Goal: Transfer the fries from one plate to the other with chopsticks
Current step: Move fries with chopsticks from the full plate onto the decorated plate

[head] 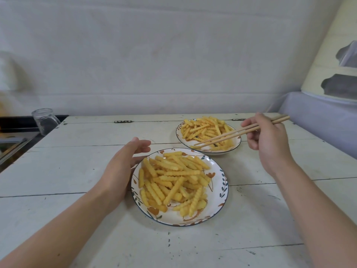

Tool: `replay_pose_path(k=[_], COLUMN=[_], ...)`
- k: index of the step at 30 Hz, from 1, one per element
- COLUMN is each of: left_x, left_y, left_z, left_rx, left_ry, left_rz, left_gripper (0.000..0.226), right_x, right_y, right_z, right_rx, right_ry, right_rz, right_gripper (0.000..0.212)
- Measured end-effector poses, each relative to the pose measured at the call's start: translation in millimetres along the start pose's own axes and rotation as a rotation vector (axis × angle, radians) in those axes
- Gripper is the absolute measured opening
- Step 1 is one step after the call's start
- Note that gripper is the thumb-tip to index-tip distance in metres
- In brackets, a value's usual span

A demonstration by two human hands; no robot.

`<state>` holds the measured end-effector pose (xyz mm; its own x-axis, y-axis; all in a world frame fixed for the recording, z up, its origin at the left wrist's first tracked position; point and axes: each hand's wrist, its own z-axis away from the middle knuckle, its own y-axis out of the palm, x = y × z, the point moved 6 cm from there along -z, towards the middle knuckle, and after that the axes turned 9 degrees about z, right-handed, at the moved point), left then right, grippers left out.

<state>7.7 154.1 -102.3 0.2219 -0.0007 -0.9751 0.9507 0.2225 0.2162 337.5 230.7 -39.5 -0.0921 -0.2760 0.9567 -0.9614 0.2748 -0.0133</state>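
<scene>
Two floral white plates hold crinkle-cut fries. The near plate sits in the middle with a heap of fries. The far plate lies behind it to the right, also full of fries. My right hand grips a pair of wooden chopsticks; their tips reach down to the fries at the front edge of the far plate. Whether a fry is caught between the tips is unclear. My left hand rests with relaxed fingers against the left rim of the near plate.
The plates stand on a worn white plank table. A clear glass jar sits at its far left corner beside a dark ledge. A grey-blue covered surface borders the table on the right. A white wall rises behind.
</scene>
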Motion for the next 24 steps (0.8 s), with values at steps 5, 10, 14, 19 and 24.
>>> replay_pose_path(k=[5,10,14,19,24], left_x=[-0.3,-0.1,0.0,-1.1,-2.4], left_y=[0.4,-1.2,-0.5,1.5,6.2], left_z=[-0.9,-1.2,-2.3,0.2,4.0], left_rx=[-0.002,0.002,0.002,-0.001,0.051], left_ry=[0.012,0.012,0.005,0.001,-0.009], left_rz=[0.002,-0.001,-0.001,0.001,0.02], left_gripper=[0.043,0.042,0.043,0.042,0.038], right_x=[-6.9,-4.2,10.4,22.1,25.0], right_y=[10.5,7.4,-11.0,-22.1,-22.9], right_z=[3.0,6.7,2.8,-1.8,0.7], right_rx=[0.027,-0.075,-0.15,-0.062,-0.107], right_ry=[0.005,-0.019,0.005,-0.009,-0.035], right_rz=[0.045,0.003,-0.195,-0.187,-0.189], right_gripper=[0.042,0.054,0.056,0.052,0.052])
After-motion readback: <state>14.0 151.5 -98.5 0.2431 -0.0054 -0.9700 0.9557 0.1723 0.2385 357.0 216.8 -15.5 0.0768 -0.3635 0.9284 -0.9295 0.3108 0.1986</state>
